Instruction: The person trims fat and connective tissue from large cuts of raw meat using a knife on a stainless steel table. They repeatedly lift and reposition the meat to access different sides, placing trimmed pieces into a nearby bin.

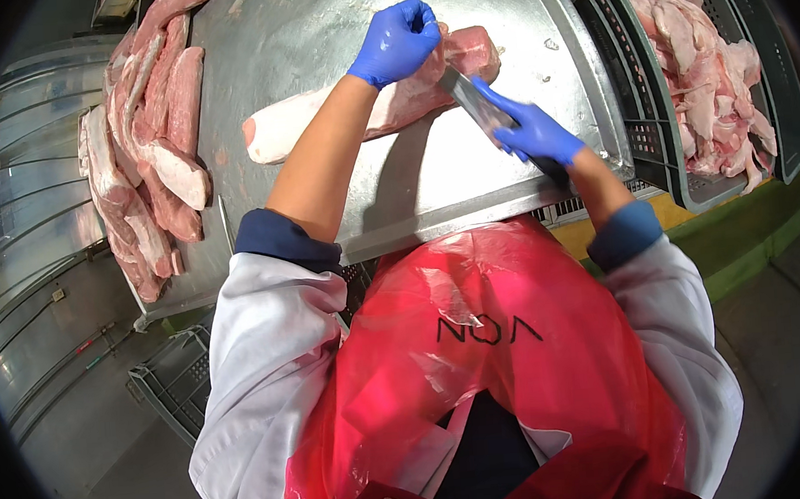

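A long pork loin (294, 127) lies across the metal table, with a pale fat layer at its left and redder flesh at its right end. My left hand (397, 46), in a blue glove, is closed above the loin and pinches a flap of meat (437, 61) at its upper side. The handle of a knife (475, 103) is in my blue-gloved right hand (535, 131), which is slightly blurred. Its blade points up and left, with the tip against the meat beside my left hand. My fingers partly hide the flap.
Several trimmed loins (156, 141) are heaped along the left side of the metal table (311, 33). At the right, a dark perforated crate (644, 130) holds pale trimmings (699, 80). Another dark crate (175, 376) sits below the table at the lower left.
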`<move>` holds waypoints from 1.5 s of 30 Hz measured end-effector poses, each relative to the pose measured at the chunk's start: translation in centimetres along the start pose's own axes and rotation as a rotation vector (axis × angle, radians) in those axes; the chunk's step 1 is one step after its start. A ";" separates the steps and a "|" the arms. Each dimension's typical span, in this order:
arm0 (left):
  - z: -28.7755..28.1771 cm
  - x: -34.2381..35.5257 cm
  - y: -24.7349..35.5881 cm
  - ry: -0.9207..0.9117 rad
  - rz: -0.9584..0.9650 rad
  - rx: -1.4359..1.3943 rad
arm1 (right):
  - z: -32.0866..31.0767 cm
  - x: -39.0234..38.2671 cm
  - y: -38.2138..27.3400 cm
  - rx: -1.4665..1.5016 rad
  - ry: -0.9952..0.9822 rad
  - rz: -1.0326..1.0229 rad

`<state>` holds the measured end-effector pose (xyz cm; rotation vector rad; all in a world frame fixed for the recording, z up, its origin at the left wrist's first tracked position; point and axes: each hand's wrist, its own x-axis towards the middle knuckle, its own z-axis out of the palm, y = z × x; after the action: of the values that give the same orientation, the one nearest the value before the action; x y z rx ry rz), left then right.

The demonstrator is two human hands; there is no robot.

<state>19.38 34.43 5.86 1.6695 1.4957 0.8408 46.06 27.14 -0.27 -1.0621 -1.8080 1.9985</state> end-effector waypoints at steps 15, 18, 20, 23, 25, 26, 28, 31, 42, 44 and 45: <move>-3.7 -0.8 5.0 0.057 0.098 0.061 | 3.7 7.8 -3.2 -0.254 0.031 0.022; -5.1 -1.7 4.8 0.072 0.093 0.083 | 4.4 5.0 -2.4 -0.359 0.001 0.090; -5.9 -3.0 5.1 0.074 0.041 0.138 | 5.2 1.5 -0.2 -0.323 -0.012 -0.142; -6.4 -4.6 4.5 0.164 0.234 -0.107 | 6.9 3.9 -3.1 -0.309 -0.029 0.008; -8.3 -6.0 4.2 0.254 0.176 -0.117 | 6.0 7.0 -4.3 -0.375 0.029 -0.028; -10.4 -7.0 2.3 0.336 0.165 -0.105 | 5.4 8.8 -3.2 -0.408 0.084 -0.180; -17.1 -12.6 -6.4 0.455 -0.083 0.152 | 4.8 9.1 -4.3 -0.252 0.073 -0.181; -12.4 -19.0 -11.8 0.557 0.072 0.692 | 1.7 9.0 -1.9 -0.235 0.308 -0.233; 3.4 -17.2 -5.3 0.365 -0.167 0.810 | 5.2 10.7 -1.4 -0.466 0.361 -0.434; 3.7 -16.6 -5.1 0.465 -0.103 0.823 | 5.7 10.8 -1.5 -0.446 0.347 -0.429; 3.7 -16.4 -6.5 0.361 -0.211 0.841 | 5.6 10.5 -1.8 -0.440 0.335 -0.430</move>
<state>17.36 18.18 -1.61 1.9260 2.4603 0.4155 34.53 29.75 -2.41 -0.9377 -2.1049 1.1363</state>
